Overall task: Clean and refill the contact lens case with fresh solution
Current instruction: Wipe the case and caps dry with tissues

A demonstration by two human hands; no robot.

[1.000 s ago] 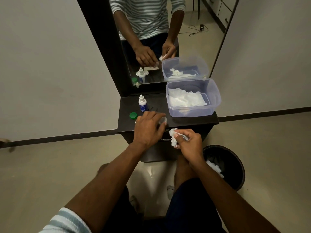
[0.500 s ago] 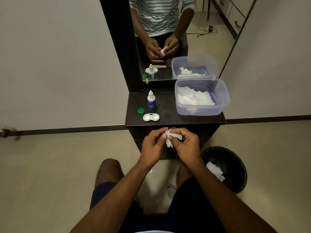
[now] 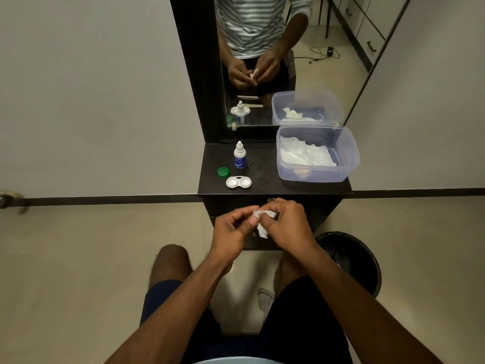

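The white contact lens case [image 3: 238, 182] lies open on the dark dresser top [image 3: 265, 164], both wells facing up. A green cap [image 3: 223, 172] sits just left of it, and the small solution bottle [image 3: 239, 156] stands upright behind it. In front of the dresser, below its top, my left hand [image 3: 235, 231] and my right hand [image 3: 290, 224] are together, both pinching a small crumpled white tissue [image 3: 262, 224]. Whether anything is wrapped inside the tissue is hidden by my fingers.
A clear plastic container [image 3: 315, 177] with white tissues stands on the right of the dresser top. A black trash bin [image 3: 351, 261] sits on the floor at the right, below my right forearm. A mirror [image 3: 262, 61] rises behind the dresser.
My left hand has left the dresser top, uncovering the lens case, and joined my right hand on the tissue in front of the dresser. The view has tilted slightly.
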